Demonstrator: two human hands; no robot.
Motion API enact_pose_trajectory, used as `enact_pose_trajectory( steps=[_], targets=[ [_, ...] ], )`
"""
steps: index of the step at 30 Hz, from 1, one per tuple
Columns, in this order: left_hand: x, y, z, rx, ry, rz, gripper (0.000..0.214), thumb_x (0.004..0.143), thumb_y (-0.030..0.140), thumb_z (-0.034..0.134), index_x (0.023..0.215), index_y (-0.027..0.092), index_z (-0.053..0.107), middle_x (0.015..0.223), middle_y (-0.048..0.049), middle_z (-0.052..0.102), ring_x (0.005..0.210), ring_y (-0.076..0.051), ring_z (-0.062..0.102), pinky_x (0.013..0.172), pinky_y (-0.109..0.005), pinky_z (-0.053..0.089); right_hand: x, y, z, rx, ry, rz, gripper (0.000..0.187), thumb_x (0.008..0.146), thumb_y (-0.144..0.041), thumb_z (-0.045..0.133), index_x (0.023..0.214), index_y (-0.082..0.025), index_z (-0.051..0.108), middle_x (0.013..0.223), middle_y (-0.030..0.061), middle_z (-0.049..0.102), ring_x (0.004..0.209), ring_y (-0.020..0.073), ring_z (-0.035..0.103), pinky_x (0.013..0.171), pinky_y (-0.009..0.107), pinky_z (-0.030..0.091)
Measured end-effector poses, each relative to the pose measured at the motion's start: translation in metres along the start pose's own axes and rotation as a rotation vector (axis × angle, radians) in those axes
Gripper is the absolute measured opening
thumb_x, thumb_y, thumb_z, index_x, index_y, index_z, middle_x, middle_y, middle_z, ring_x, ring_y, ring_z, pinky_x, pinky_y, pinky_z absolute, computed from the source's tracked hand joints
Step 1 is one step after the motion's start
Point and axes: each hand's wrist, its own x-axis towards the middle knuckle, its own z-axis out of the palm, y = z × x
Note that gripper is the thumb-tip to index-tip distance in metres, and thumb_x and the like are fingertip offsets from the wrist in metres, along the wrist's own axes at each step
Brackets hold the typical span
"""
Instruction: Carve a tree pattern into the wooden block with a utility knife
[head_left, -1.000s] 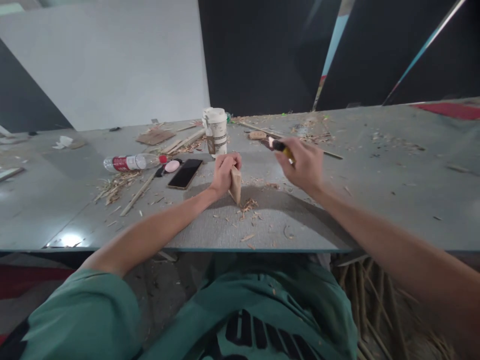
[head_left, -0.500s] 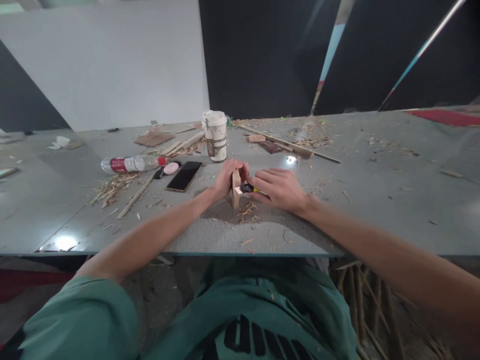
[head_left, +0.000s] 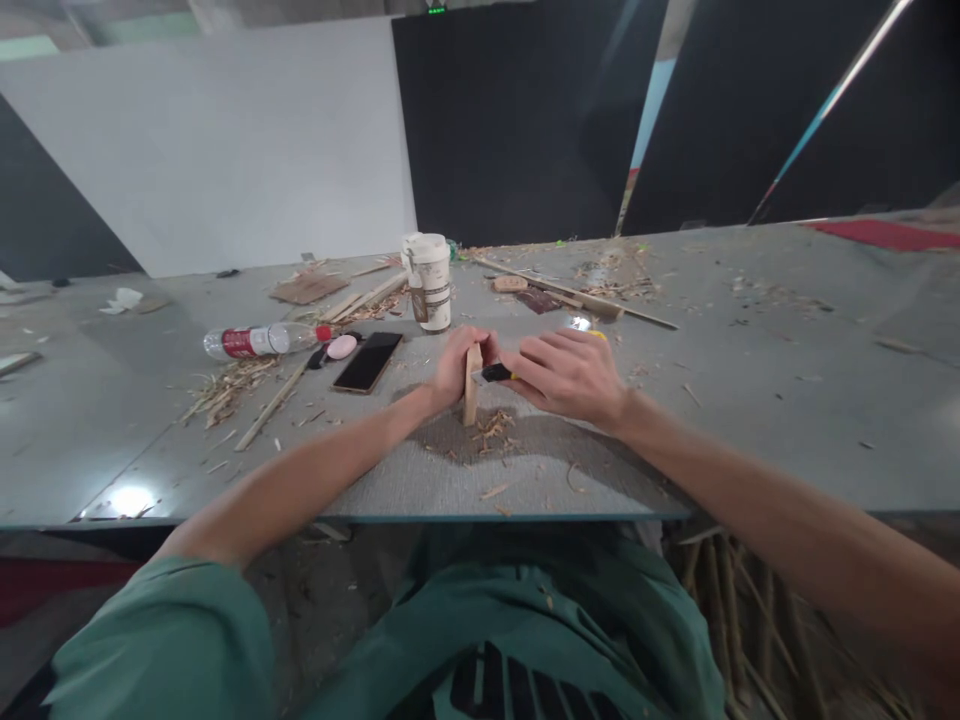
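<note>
A small flat piece of wood (head_left: 472,388) stands on edge on the grey table, and my left hand (head_left: 459,362) is closed around its far end. My right hand (head_left: 574,375) grips a utility knife (head_left: 496,373) with a black and yellow body. The knife's blade points left and meets the right face of the wood. Most of the handle is hidden in my palm; a bit of yellow shows above my knuckles. Curled wood shavings (head_left: 495,425) lie just below the wood.
Left of my hands lie a phone (head_left: 369,362), a pink round object (head_left: 342,347) and a plastic bottle (head_left: 255,341) on its side. A lidded paper cup (head_left: 430,285) stands beyond my left hand. Wood strips (head_left: 585,297) lie farther back. The table's front edge (head_left: 495,518) runs before my body.
The knife has turned slightly, its blade showing narrower and less bright against the wood. My right hand has tilted, revealing yellow above the knuckles. The whole view has shifted a little.
</note>
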Motion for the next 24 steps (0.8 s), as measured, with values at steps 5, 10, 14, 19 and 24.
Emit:
enact_pose_trajectory(
  steps=[5, 10, 14, 19, 24],
  targets=[
    [0.001, 0.003, 0.002, 0.032, 0.008, 0.024, 0.054, 0.092, 0.059, 0.049, 0.053, 0.023, 0.044, 0.053, 0.0008, 0.041, 0.054, -0.014, 0.038, 0.056, -0.033, 0.034, -0.001, 0.002, 0.000, -0.037, 0.007, -0.020, 0.023, 0.109, -0.043, 0.062, 0.098, -0.024, 0.069, 0.075, -0.0031, 0.061, 0.066, 0.0142, 0.047, 0.063, 0.035, 0.030],
    [-0.001, 0.004, 0.004, 0.043, 0.005, 0.055, 0.052, 0.093, 0.055, 0.048, 0.053, 0.023, 0.041, 0.054, 0.0010, 0.036, 0.053, -0.014, 0.033, 0.056, -0.034, 0.031, -0.001, 0.006, 0.000, -0.088, 0.049, -0.063, 0.021, 0.108, -0.042, 0.063, 0.097, -0.025, 0.068, 0.072, -0.0032, 0.056, 0.066, 0.0155, 0.043, 0.062, 0.036, 0.026],
    [-0.004, 0.010, 0.006, 0.054, 0.006, 0.083, 0.051, 0.093, 0.052, 0.048, 0.053, 0.023, 0.039, 0.054, 0.0003, 0.036, 0.055, -0.014, 0.032, 0.057, -0.035, 0.030, -0.001, 0.008, 0.001, -0.141, 0.071, -0.074, 0.025, 0.109, -0.045, 0.062, 0.094, -0.026, 0.067, 0.070, -0.0036, 0.054, 0.066, 0.0154, 0.040, 0.063, 0.037, 0.025],
    [-0.003, 0.017, 0.006, 0.081, 0.000, 0.127, 0.053, 0.096, 0.053, 0.047, 0.052, 0.023, 0.039, 0.053, 0.0001, 0.036, 0.054, -0.015, 0.032, 0.056, -0.035, 0.028, -0.003, 0.010, 0.003, -0.116, 0.056, -0.038, 0.023, 0.109, -0.045, 0.061, 0.094, -0.027, 0.066, 0.070, -0.0043, 0.054, 0.065, 0.0153, 0.039, 0.063, 0.037, 0.023],
    [-0.001, 0.023, 0.004, 0.122, 0.013, 0.170, 0.049, 0.093, 0.048, 0.049, 0.052, 0.022, 0.043, 0.052, -0.0001, 0.037, 0.055, -0.015, 0.035, 0.059, -0.035, 0.029, -0.005, 0.013, 0.004, -0.109, 0.027, -0.026, 0.027, 0.109, -0.049, 0.060, 0.093, -0.027, 0.066, 0.069, -0.0041, 0.053, 0.065, 0.0150, 0.039, 0.064, 0.037, 0.023]
  ],
)
